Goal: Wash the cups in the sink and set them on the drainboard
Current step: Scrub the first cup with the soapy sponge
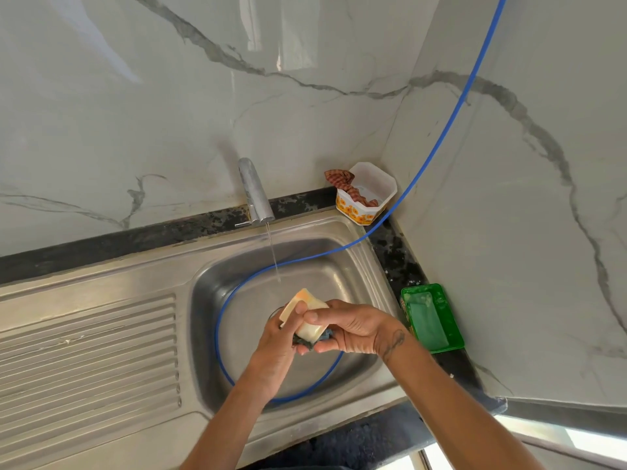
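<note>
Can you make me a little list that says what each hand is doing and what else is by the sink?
left hand: holds the cup over the sink
right hand: grips the dark scrubber against the cup
tap: running a thin stream
drainboard: left of the basin
blue hose: loops into the basin
green tray: right of the sink
white tub: back corner, cloth inside

1. The cup (307,308) is cream with some orange on it. It is tipped on its side, up over the sink (342,266).
2. The sink is shiny metal.
3. The drainboard (88,347) with ridges lies to its left.
</note>
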A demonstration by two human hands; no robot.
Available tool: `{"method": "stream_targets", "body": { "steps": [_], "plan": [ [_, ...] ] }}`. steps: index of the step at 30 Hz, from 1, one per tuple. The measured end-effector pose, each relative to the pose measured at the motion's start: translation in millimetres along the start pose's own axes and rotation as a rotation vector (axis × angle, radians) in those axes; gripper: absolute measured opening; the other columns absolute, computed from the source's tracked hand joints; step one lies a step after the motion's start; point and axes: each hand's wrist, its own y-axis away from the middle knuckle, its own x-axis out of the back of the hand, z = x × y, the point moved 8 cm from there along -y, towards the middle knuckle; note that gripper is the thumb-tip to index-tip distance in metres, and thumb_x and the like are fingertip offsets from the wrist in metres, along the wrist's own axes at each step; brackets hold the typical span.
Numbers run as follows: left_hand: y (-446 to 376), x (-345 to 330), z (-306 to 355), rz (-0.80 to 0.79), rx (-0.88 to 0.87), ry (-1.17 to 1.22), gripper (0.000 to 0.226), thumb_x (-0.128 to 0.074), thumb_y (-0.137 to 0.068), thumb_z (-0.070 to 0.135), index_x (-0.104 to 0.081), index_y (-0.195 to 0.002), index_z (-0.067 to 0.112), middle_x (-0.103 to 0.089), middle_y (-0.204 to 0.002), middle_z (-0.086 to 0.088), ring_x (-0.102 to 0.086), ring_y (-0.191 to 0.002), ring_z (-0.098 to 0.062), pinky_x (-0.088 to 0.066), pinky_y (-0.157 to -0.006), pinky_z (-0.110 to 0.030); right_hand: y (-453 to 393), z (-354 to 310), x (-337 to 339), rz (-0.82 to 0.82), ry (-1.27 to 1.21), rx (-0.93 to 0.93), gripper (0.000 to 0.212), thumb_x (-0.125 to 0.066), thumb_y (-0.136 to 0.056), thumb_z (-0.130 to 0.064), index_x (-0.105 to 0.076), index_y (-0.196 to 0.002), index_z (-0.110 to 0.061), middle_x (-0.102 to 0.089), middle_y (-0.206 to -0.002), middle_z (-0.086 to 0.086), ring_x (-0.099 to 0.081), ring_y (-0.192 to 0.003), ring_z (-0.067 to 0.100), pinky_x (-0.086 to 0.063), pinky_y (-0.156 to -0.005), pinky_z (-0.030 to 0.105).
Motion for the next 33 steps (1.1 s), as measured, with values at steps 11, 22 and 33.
{"method": "stream_targets", "body": {
  "steps": [11,22,33],
  "plan": [
    [-7.0,69.5,21.2,0.465,-0.242,-0.511,0.059,-0.097,-0.056,0.049,-0.069,-0.108,0.043,-0.075,-0.098,0.012,-0.072,-0.092,-0.009,-0.059,-0.078,-0.026,30.3,1.7,49.0,0.750,0.184,0.180,0.028,-0.072,-0.099,-0.023,-0.073,-0.103,0.005,-0.075,-0.096,0.026,-0.076,-0.083,0.029,-0.066,-0.075,0.043],
    [-12.4,38.3,13.5,0.351,-0.538,-0.992,0.048,-0.088,-0.062,0.021,-0.073,-0.106,0.034,-0.065,-0.104,0.026,-0.061,-0.097,0.003,-0.039,-0.089,-0.006,-9.1,-0.4,-18.8,0.746,0.502,0.138,0.028,-0.051,-0.090,-0.004,-0.076,-0.092,-0.016,-0.067,-0.080,-0.005,-0.060,-0.075,0.007,-0.045,-0.067,0.022],
    [-14.0,23.0,28.2,-0.409,0.074,-1.285,0.038,-0.085,-0.055,0.038,-0.065,-0.087,0.040,-0.072,-0.080,0.017,-0.072,-0.077,-0.006,-0.063,-0.077,-0.036,3.8,8.4,-32.9,-0.319,2.563,0.468,0.099,-0.085,-0.075,-0.021,-0.034,-0.159,-0.019,-0.032,-0.167,-0.001,-0.022,-0.158,0.016,-0.008,-0.121,0.075]
  ]
}}
